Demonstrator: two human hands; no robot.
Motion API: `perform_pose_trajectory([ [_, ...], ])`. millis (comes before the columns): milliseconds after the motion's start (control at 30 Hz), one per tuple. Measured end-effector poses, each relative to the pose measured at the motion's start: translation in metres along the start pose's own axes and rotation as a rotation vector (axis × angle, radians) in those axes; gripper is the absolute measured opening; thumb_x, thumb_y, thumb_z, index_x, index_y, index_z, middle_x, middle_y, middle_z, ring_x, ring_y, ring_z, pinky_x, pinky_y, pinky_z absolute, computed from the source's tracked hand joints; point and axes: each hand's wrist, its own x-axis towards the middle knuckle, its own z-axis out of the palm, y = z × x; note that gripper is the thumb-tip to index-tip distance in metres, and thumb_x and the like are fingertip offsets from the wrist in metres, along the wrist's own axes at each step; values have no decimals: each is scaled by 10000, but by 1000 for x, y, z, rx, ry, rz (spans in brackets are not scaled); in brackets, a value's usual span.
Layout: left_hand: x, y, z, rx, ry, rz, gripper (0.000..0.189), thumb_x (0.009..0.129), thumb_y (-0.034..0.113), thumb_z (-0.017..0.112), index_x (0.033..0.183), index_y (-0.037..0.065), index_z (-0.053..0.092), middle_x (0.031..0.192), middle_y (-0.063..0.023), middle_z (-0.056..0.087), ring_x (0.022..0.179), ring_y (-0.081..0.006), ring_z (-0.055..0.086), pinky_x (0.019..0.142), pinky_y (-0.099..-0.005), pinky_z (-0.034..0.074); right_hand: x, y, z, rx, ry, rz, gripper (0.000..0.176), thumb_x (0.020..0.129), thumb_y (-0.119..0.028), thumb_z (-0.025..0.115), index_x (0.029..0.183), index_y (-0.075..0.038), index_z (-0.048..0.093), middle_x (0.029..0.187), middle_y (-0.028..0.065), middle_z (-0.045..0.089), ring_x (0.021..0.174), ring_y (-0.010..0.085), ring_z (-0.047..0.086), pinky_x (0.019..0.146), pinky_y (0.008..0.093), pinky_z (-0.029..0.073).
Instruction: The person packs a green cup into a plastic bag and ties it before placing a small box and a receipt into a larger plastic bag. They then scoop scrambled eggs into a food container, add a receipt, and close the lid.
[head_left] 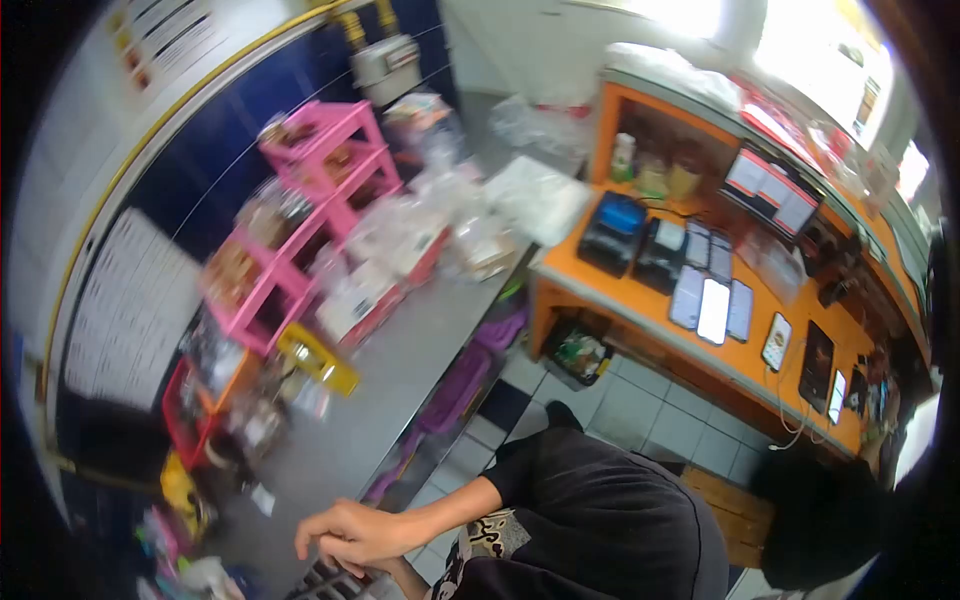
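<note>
Near the bottom edge, my right hand (352, 530) hangs over the near end of the steel counter (400, 370). Its fingers are loosely bent and a little apart, and I see nothing in them. Part of my left forearm (408, 578) shows below it. The left hand itself is mostly hidden behind the right one, so its fingers cannot be made out. Under the hands is a dark slatted object (335, 583), partly cut off by the frame. A small white scrap (262, 499) lies on the counter beyond my fingers.
Pink stacked bins (325, 165) line the wall, with bagged goods (400, 235) before them. A yellow box (318, 360) and a red basket (187, 420) stand on the counter. An orange desk (600, 290) carries several phones (713, 312) and a monitor (772, 190). A stool (725, 515) stands behind.
</note>
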Motion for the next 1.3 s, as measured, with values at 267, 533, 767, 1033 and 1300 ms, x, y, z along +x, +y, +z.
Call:
perform_pose_trajectory([
  [267, -57, -115, -130, -165, 509, 49, 336, 928, 214, 438, 1200, 22, 400, 1158, -123, 522, 988, -217, 558, 748, -260, 493, 71, 137, 131, -171, -508, 145, 277, 777, 12, 480, 1026, -44, 589, 817, 92, 649, 741, 187, 656, 640, 296, 505],
  [533, 16, -73, -208, -762, 783, -234, 277, 916, 29, 366, 1192, 27, 349, 1227, -190, 457, 1021, -248, 561, 792, -335, 516, 164, 254, 177, -350, -585, 414, 195, 880, -42, 487, 1068, -39, 541, 678, 33, 614, 632, 81, 562, 577, 226, 441],
  [767, 116, -151, -336, -348, 850, -306, 290, 860, -21, 469, 1145, 26, 433, 1191, -116, 513, 950, -181, 562, 785, -289, 487, 238, 452, 238, -20, -271, 841, 324, 871, -129, 548, 1168, -27, 469, 915, 101, 573, 630, 146, 569, 521, 260, 480],
  [1033, 281, -218, -440, 167, 761, -62, 256, 778, 5, 541, 1033, 3, 516, 997, -159, 542, 933, -303, 538, 791, -372, 445, 328, 557, 305, -418, -23, 676, 369, 883, -185, 517, 1207, -21, 455, 847, 85, 554, 590, 135, 539, 478, 279, 463],
  [1300, 308, -231, -417, 277, 823, -74, 393, 763, 116, 612, 1108, -7, 468, 1064, -168, 484, 985, -316, 457, 872, -397, 357, 324, 506, 223, -630, 64, 707, 195, 829, -143, 545, 843, 50, 570, 750, 191, 566, 643, 294, 584, 619, 383, 455],
])
